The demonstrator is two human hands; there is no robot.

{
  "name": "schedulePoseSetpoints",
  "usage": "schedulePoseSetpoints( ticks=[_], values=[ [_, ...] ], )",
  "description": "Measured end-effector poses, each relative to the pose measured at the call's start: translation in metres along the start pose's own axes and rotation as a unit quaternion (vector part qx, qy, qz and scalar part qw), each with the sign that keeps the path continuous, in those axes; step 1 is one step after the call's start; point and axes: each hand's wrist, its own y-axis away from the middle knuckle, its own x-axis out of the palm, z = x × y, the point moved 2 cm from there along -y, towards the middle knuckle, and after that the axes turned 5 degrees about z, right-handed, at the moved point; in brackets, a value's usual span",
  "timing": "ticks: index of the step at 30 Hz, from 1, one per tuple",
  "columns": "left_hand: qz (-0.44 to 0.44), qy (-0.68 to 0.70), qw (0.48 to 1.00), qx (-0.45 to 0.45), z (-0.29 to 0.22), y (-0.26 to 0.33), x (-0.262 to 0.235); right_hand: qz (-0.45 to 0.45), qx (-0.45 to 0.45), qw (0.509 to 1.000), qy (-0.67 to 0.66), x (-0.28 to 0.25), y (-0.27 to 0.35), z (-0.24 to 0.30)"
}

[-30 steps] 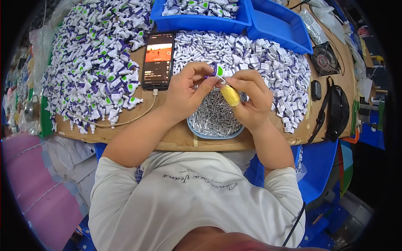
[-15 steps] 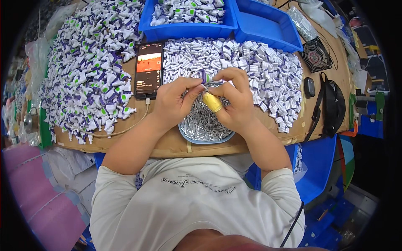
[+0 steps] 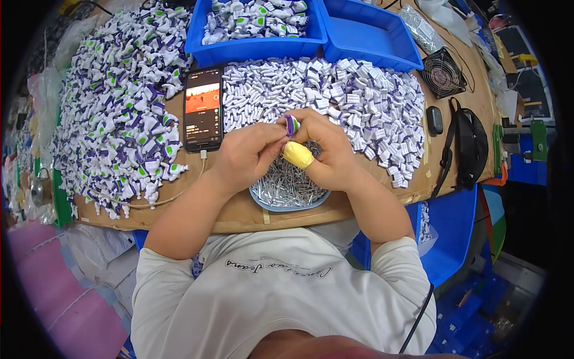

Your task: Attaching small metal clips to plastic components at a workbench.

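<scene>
We find the purple, white and green piece (image 3: 292, 126) raised clear of the surface (image 3: 239, 216), between the two hands and over the far side of the light blue tub (image 3: 290, 207) of metal pins (image 3: 287, 182). The governing relation is this: the piece lies to the right of the left hand (image 3: 244, 157) and to the left of the right hand (image 3: 330, 154), toward the far side of both. Its visible part is taller than wide, the longer direction running roughly away from the person; fingers cover the remainder, so we cannot certify the full axis. Neither hand is clearly nearer, as fingertips of both meet at the piece.

The left hand is narrowed to a pinch at the near left edge of the piece. The right hand is curled, its forefinger bent round the far right side; we judge that both hold it. A yellow wrap (image 3: 298, 155) covers the right thumb, just nearer the person than the piece. Whether a pin sits between the fingers we cannot tell.

Also noted: a heap of white and purple parts (image 3: 359, 102) beyond the hands, a phone (image 3: 202, 110) to their left, and a larger pile of figures (image 3: 113, 125) farther left.
</scene>
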Motion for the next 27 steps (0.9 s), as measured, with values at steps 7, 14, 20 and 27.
schedulePoseSetpoints(
  ticks=[7,14,20,27],
  values=[
    [0.070,-0.233,0.964,-0.105,0.030,-0.018,-0.017,-0.217,0.075,0.951,0.208,-0.039,-0.003,-0.014],
    [0.150,-0.225,0.958,-0.098,0.056,-0.018,-0.013,-0.087,0.189,0.920,0.333,-0.050,-0.002,-0.031],
    [0.133,-0.235,0.960,-0.072,0.054,-0.019,-0.010,-0.131,0.158,0.926,0.316,-0.051,-0.003,-0.030],
    [0.066,-0.216,0.973,-0.045,0.054,-0.018,-0.018,-0.135,-0.004,0.968,0.211,-0.034,-0.016,0.003]
  ],
)
